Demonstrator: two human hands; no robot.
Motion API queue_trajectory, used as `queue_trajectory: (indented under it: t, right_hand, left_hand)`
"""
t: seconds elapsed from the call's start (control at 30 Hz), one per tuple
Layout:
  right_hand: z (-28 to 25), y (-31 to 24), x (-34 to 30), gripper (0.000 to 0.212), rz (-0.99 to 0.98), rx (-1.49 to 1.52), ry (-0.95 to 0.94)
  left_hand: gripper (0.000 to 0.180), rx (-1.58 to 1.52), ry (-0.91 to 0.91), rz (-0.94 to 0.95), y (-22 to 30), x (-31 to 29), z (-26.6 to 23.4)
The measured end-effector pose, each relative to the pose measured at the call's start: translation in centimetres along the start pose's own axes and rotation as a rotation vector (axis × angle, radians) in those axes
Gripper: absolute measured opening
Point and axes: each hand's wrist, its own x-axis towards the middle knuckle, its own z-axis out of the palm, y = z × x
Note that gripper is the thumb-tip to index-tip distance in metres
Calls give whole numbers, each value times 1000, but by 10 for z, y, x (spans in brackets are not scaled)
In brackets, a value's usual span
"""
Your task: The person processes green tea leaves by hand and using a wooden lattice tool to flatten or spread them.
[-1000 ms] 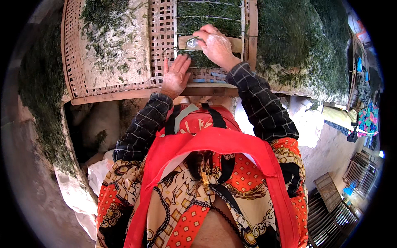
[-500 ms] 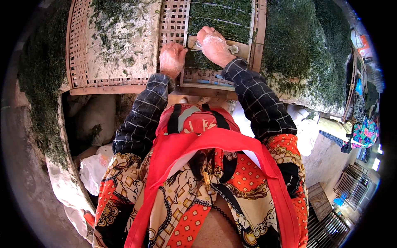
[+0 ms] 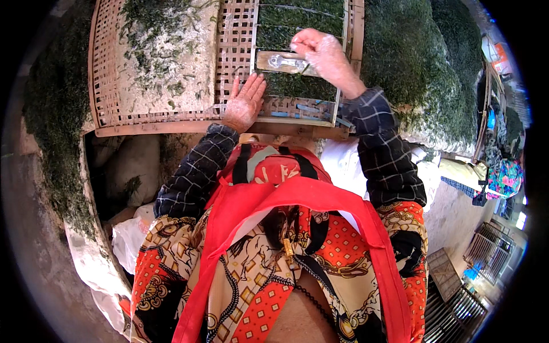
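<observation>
My left hand (image 3: pixel 245 102) lies flat with fingers spread on a woven bamboo tray (image 3: pixel 231 46), just left of a wooden frame (image 3: pixel 350 34) filled with green leaves. My right hand (image 3: pixel 323 54) is closed around the wooden crossbar (image 3: pixel 275 62) of that frame, beside a metal fitting (image 3: pixel 283 61) on the bar. Loose green leaves (image 3: pixel 160 40) are scattered over the tray's pale left part.
A big heap of green leaves (image 3: pixel 417 63) rises on the right of the frame, and more leaves (image 3: pixel 54 126) spread along the left. White sacks (image 3: pixel 128 240) lie at the lower left. Metal grates (image 3: pixel 457 297) and coloured cloth (image 3: pixel 503 177) sit at the right.
My left hand moved up the tray and then spread flat beside the frame. My right hand stayed on the crossbar, which has shifted slightly with it.
</observation>
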Motion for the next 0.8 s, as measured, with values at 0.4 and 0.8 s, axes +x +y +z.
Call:
queue_trajectory:
  t: [0.4,0.8]
  right_hand:
    - [-21,51,-91,17,136,-322,63]
    - [55,41,-119,39,-122,-624,-9]
  left_hand:
    - [48,-69,-49,28,1,9,-5]
    - [73,-130,-19,-57,7,8,-28]
